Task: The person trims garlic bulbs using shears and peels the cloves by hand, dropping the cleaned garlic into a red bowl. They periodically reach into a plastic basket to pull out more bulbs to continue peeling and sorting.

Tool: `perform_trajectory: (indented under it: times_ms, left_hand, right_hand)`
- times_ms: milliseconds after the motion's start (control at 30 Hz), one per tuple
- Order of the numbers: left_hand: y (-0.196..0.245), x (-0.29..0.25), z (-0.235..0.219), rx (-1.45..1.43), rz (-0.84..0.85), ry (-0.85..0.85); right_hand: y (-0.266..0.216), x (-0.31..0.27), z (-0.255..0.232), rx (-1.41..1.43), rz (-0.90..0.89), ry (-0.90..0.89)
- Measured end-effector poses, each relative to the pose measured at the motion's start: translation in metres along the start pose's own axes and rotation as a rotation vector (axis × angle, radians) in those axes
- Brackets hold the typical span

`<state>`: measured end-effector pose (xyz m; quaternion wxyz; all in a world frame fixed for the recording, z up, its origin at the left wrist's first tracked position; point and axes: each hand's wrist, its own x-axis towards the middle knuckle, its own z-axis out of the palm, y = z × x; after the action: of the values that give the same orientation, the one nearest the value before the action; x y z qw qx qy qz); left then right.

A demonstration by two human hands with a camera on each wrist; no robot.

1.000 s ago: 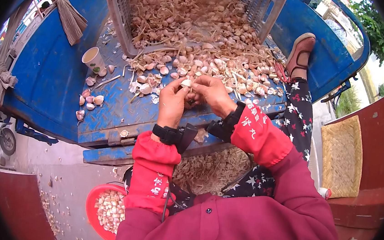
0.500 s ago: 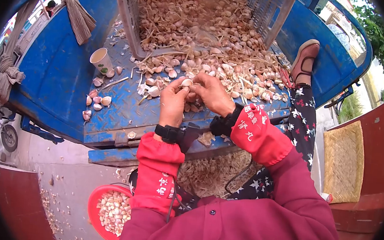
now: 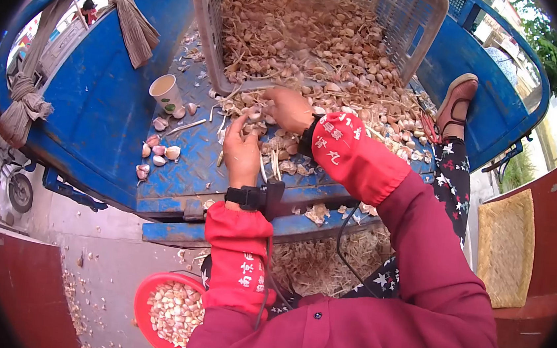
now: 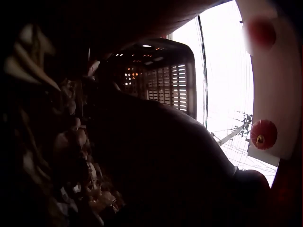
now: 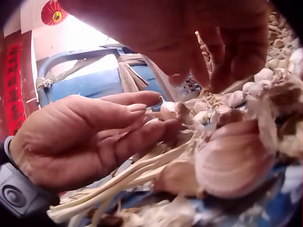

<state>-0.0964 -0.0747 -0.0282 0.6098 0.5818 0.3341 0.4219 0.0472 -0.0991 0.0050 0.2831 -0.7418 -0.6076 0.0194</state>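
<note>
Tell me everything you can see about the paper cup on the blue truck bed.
The paper cup is pale cream with a small green mark low on its side. It stands upright and open on the blue metal truck bed, left of the garlic pile and the tipped plastic crate. Its inside looks light; contents cannot be told. A garlic clove lies against its base. Neither hand touches it.

We see a paper cup (image 3: 166, 91) standing on the blue metal bed (image 3: 92, 111), a red bowl (image 3: 148, 295) of peeled cloves below, and a woven mat (image 3: 505, 247) at the right.
</note>
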Motion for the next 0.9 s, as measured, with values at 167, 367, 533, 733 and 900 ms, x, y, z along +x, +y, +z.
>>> perform_trajectory:
  times_ms: [167,367,533,733,900]
  left_hand:
    - [-0.005,0.006,-0.01,-0.008,0.055,0.073]
    - [-0.009,0.003,-0.015,0.006,0.055,0.095]
    - [0.015,-0.01,-0.008,0.336,0.164,0.074]
    - [0.013,-0.026,0.01,0.584,0.365,-0.196]
    - [0.019,-0.026,0.008,0.711,0.402,-0.197]
  right_hand:
    - [0.001,0.041,0.018,-0.191,-0.36,-0.193]
    - [0.043,-0.014,-0.061,0.186,-0.181,-0.276]
    - [0.093,-0.062,-0.116,-0.321,0.369,-0.201]
    - [0.063,-0.035,-0.059,-0.382,0.205,-0.235]
    - [0.003,0.01,-0.014,-0.245,0.15,-0.395]
